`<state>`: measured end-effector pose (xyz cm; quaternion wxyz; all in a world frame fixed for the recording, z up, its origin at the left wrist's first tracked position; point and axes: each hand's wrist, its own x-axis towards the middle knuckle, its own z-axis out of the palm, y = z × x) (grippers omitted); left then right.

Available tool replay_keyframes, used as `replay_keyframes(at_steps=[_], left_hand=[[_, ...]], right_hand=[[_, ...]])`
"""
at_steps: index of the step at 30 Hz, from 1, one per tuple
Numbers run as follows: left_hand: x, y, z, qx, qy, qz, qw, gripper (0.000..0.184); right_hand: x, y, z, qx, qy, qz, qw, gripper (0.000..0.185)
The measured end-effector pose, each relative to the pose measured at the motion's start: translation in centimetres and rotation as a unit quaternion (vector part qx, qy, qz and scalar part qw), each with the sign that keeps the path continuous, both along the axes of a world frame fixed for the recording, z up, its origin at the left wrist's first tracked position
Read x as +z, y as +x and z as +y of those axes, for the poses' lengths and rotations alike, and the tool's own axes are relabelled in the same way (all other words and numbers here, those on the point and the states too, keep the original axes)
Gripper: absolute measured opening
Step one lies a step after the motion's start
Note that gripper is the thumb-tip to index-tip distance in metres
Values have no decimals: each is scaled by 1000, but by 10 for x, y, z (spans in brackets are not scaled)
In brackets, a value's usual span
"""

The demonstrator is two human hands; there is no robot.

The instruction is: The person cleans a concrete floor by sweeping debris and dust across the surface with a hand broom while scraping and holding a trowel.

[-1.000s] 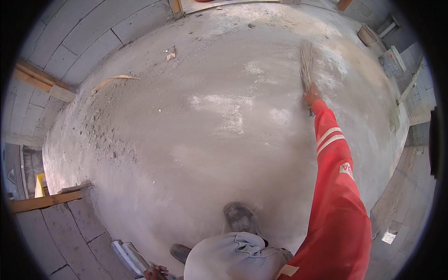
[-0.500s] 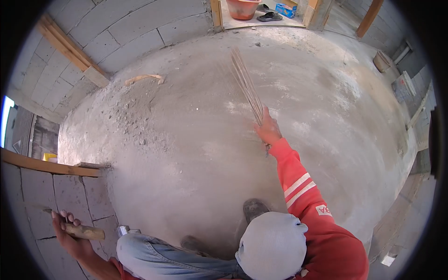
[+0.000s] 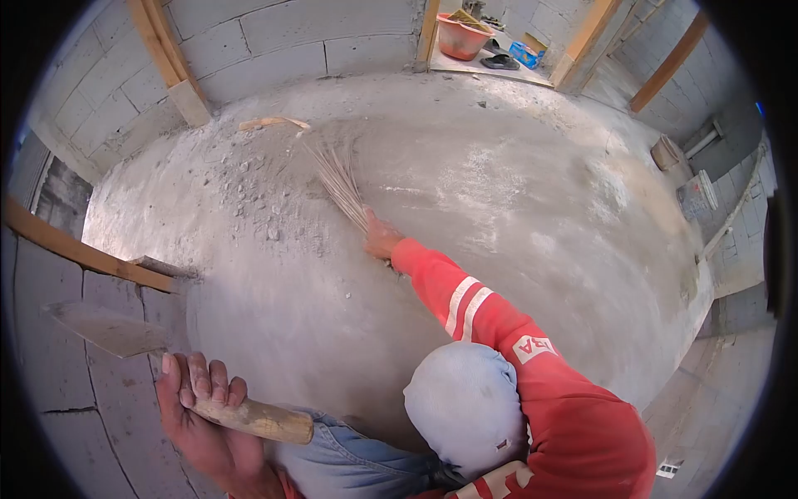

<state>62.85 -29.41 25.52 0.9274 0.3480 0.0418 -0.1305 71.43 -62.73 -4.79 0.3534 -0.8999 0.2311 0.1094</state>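
Observation:
My right hand [image 3: 382, 238] is closed round the bound end of a stick broom [image 3: 337, 181]. The broom's thin sticks fan out over the dusty concrete floor, beside a spread of grey rubble [image 3: 258, 195]. At the lower left, my left hand [image 3: 206, 409] grips a trowel [image 3: 264, 421] by its wooden handle. The trowel's flat, dirty metal blade points away to the left, in front of the block wall and above the floor.
A bent wooden strip [image 3: 273, 122] lies behind the rubble. An orange basin [image 3: 462, 38], dark slippers [image 3: 500, 61] and a blue box [image 3: 527, 53] are in the doorway. A bucket [image 3: 697, 198] stands at the right. Timber posts [image 3: 163, 50] line the block walls.
My right hand has swept the broom leftward across the floor to the rubble. My left hand with the trowel has come up and to the right, so the blade now shows. The view has shifted.

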Motion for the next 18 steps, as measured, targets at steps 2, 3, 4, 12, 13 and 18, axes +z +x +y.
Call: replay_keyframes(at_steps=[2, 3, 4, 12, 13, 18], left_hand=[[-2, 4, -6, -46, -40, 57, 996, 37], [-7, 10, -3, -73, -42, 57, 995, 36], [-14, 15, -1, -97, -45, 59, 993, 35], [-51, 48, 9, -6, -52, 144, 988, 38], [-51, 50, 7, -9, -25, 132, 991, 37], [-62, 65, -25, 12, 62, 116, 991, 34]], right_hand=[[20, 8, 6, 8, -8, -24, 1000, 83], [55, 0, 13, -3, -8, -11, 1000, 81], [74, -8, 13, -11, -8, 6, 1000, 79], [53, -154, -204, -158, -237, -62, 957, 67], [53, -179, -232, -192, -250, -55, 947, 66], [57, -293, -364, -262, -272, -42, 925, 67]])
